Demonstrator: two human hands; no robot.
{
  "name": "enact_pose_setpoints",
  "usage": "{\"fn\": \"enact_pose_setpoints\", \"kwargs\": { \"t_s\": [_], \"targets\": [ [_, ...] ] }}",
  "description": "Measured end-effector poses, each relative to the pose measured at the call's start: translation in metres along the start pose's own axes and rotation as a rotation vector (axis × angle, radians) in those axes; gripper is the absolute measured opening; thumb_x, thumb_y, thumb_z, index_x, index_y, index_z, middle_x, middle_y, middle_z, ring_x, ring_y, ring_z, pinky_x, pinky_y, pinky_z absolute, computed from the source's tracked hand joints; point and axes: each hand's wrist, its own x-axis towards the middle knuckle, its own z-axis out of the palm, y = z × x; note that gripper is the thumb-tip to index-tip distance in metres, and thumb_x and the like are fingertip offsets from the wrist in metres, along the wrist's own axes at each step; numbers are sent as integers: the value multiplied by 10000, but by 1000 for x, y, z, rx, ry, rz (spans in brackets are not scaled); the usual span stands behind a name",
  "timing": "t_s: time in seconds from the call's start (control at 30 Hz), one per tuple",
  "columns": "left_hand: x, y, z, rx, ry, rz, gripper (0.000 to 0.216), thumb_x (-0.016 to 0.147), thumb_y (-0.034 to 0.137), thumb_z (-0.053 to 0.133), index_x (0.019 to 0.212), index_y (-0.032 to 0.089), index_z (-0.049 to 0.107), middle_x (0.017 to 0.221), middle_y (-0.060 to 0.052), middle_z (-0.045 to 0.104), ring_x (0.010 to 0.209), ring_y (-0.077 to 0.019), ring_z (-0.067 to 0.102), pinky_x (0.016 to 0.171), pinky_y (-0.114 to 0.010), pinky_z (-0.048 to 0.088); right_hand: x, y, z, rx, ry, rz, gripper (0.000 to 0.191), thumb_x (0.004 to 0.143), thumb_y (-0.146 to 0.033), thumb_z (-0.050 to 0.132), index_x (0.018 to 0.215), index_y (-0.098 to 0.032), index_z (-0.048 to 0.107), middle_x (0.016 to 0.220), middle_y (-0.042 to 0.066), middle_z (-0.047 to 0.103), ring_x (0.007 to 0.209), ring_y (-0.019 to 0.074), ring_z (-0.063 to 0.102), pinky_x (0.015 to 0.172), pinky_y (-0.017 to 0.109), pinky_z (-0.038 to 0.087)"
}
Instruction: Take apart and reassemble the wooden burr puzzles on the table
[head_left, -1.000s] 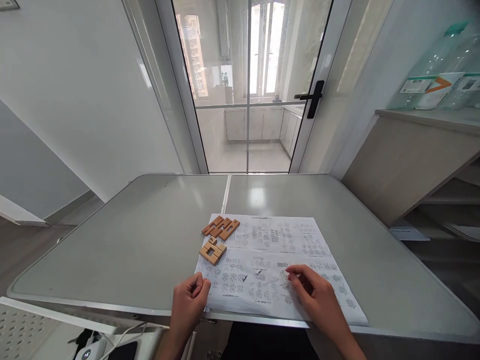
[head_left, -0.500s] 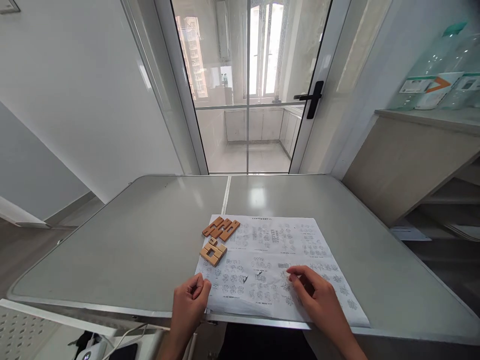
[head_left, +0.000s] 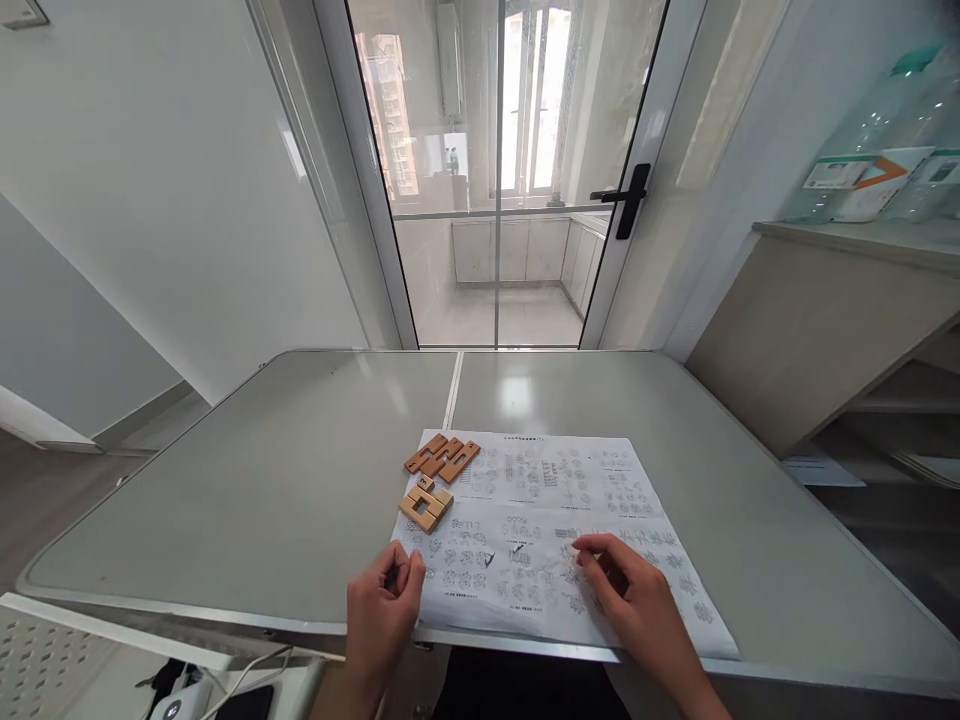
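Observation:
My left hand (head_left: pixel 384 600) is curled closed at the near left corner of a printed paper sheet (head_left: pixel 555 500), its thumb against the bent fingers. Nothing shows in it. My right hand (head_left: pixel 630 590) rests over the sheet's near right part, fingers loosely curled and thumb tip close to the index tip; I see nothing held there either. Beyond my left hand, on the sheet's left side, lie notched wooden puzzle pieces. Three slotted flat ones (head_left: pixel 459 461) sit side by side; nearer, several pieces form a small ring (head_left: pixel 425 510), beside a short numbered block (head_left: pixel 425 483).
The sheet lies on a grey table (head_left: pixel 225 520) with a pale seam. A glass door (head_left: pixel 499 250) with a black handle (head_left: pixel 632 200) stands behind. At right, a shelf (head_left: pixel 847 240) bears large bottles (head_left: pixel 847 170). Cables (head_left: pixel 247 675) and a perforated white surface (head_left: pixel 45 650) are lower left.
Both hands keep nearly the same pose and place; the view shifts very slightly. The wooden pieces and the sheet stay where they were.

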Motion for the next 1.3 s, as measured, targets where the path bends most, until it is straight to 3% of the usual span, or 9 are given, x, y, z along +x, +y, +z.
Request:
{"fn": "enact_pose_setpoints", "kwargs": {
  "t_s": [0.1,0.2,0.27,0.37,0.63,0.8,0.93,1.1,1.3],
  "targets": [
    [9,17,3,77,17,168,352,975,398,516,687,239,390,647,42,442,611,-152,464,637,-258,419,1,0,-1,2,-6,0,401,977,-578,548,971,-229,747,718,24,682,591,194,576,574,299,482],
    [34,34,9,153,-39,338,147,983,368,539,959,230,582,1016,-69,656,980,-251,624,866,-349,510,0,-1,-1,2,-3,5,400,975,-572,547,976,-228,750,727,27,690,600,195,583,582,301,487],
    [57,41,15,250,-46,384,261,961,355,582,1178,211,588,1279,-135,629,1204,-311,584,1034,-445,477,0,-1,-1,0,-1,8,393,979,-563,546,988,-229,753,739,31,699,610,198,591,584,301,490],
    [91,42,28,513,-134,317,480,943,385,622,1366,176,531,1456,-194,561,1351,-366,507,1113,-491,419,-1,-2,-1,-2,8,6,378,979,-556,555,984,-236,758,776,37,724,625,200,612,586,300,500],
    [134,31,57,650,-214,234,531,862,449,715,1301,173,600,1255,-203,718,1274,-421,592,1195,-585,256,0,-1,-1,9,11,-1,388,981,-563,550,970,-234,754,774,42,724,619,202,609,586,300,499],
    [139,36,62,661,-256,239,385,876,466,726,1156,208,669,1004,-124,780,1109,-376,682,1202,-615,225,-1,0,-1,13,7,5,352,989,-530,551,993,-239,750,752,20,704,618,192,604,593,289,489],
    [133,48,66,626,-292,295,412,847,452,786,1131,172,679,1011,-141,773,1100,-373,688,1161,-555,325,0,-1,-2,10,3,5,357,983,-533,553,984,-236,750,739,18,695,610,192,596,589,289,486],
    [110,66,79,544,-352,420,389,850,416,808,1143,194,680,1053,-121,766,1082,-363,680,975,-439,474,1,-1,-2,5,7,3,350,987,-525,552,987,-237,751,768,24,712,623,194,600,595,288,488],
    [72,72,90,428,-379,531,221,982,247,652,1200,209,638,1114,-92,742,1043,-300,680,912,-411,510,1,1,-2,9,-4,-13,353,998,-523,543,996,-233,743,762,23,708,621,191,604,595,285,491]
  ]
}}
